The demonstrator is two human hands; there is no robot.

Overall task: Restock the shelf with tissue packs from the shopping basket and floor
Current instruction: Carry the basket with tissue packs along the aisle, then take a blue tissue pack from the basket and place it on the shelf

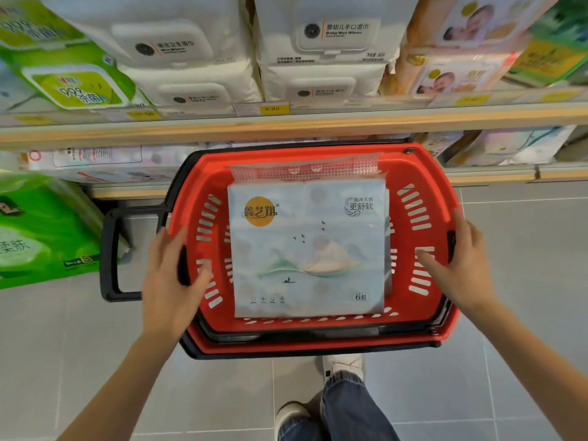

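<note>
Where the grey tiled floor [525,281] meets the shelf [286,127]: red shopping basket [423,173], black handle [109,256] folded out to the left, holding one pale-blue tissue pack [308,249] lying flat inside. Left hand [171,281] open, fingers spread, resting on the basket's left rim; right hand [461,265] open over the right rim, grasping nothing. Green tissue pack [41,230] on the floor just left of the handle.
</note>
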